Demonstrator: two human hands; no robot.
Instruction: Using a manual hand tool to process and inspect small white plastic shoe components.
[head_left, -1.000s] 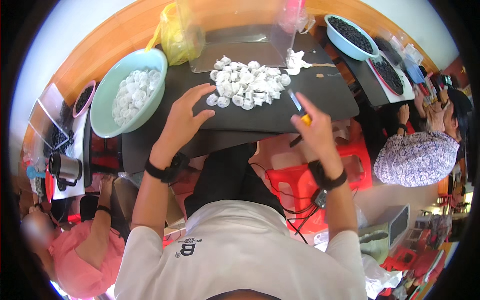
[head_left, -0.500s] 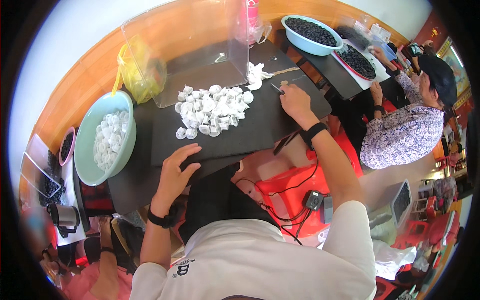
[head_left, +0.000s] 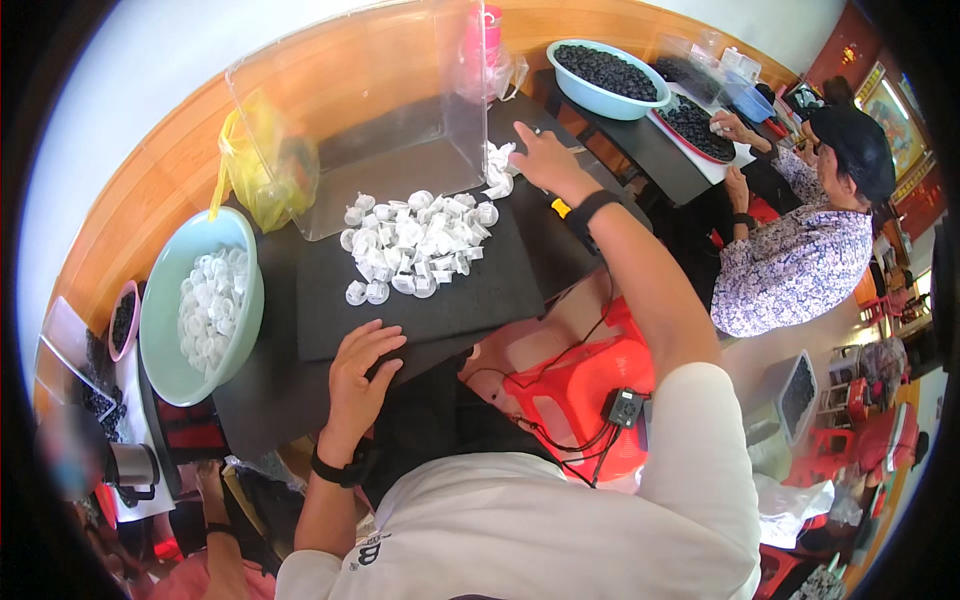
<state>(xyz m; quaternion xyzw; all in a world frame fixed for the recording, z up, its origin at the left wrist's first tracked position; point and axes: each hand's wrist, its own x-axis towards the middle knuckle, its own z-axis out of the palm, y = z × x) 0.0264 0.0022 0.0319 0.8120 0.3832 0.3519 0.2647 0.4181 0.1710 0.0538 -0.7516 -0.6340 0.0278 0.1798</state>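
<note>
My left hand (head_left: 365, 378) rests at the near edge of a black mat (head_left: 450, 300), its fingers spread and holding nothing. Beyond it on the mat lies a heap of small white plastic caps or fittings (head_left: 415, 245). My right hand (head_left: 552, 163) reaches to the far right part of the table, beside crumpled white tissue (head_left: 500, 170). Its index finger and thumb are apart, and no held thing shows between them. Close to my right wrist lies a small yellow and black object (head_left: 561, 208), partly hidden.
A clear plastic box (head_left: 400, 150) stands behind the heap, with a yellow bag (head_left: 250, 160) beside it. At left is a pale green basin (head_left: 255, 300) of white pieces. Blue basin (head_left: 610, 95) and red tray (head_left: 690, 125) hold black pieces; a person (head_left: 800, 250) works there.
My right hand has moved farther away and left, toward the tissue. The thin metal tool that showed at its fingertips is no longer visible. My left hand has shifted slightly nearer.
</note>
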